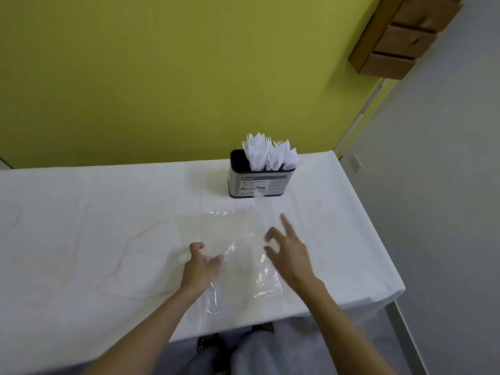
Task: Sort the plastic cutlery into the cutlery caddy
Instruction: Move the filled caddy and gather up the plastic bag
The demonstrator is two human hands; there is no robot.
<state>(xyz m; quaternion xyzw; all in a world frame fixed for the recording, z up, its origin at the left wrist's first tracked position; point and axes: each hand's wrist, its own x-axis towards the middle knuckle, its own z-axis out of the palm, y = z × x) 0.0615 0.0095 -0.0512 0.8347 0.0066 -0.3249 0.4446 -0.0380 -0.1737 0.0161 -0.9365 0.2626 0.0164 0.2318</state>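
A metal cutlery caddy (pixel 258 182) with a black rim stands at the back right of the table. White plastic cutlery (pixel 266 154) stands upright in it, bunched in its middle and right parts. A clear plastic bag (pixel 238 255) lies flat and crumpled on the table in front of me. My left hand (pixel 198 269) rests on the bag's left edge with fingers curled, pinching the plastic. My right hand (pixel 288 251) hovers over the bag's right side, blurred, fingers spread and holding nothing.
The table (pixel 81 226) is covered with a white cloth with faint orange stains. Its right edge falls off close to the caddy. A yellow wall lies behind. Wooden drawers (pixel 403 36) hang at the top right. My legs show below the front edge.
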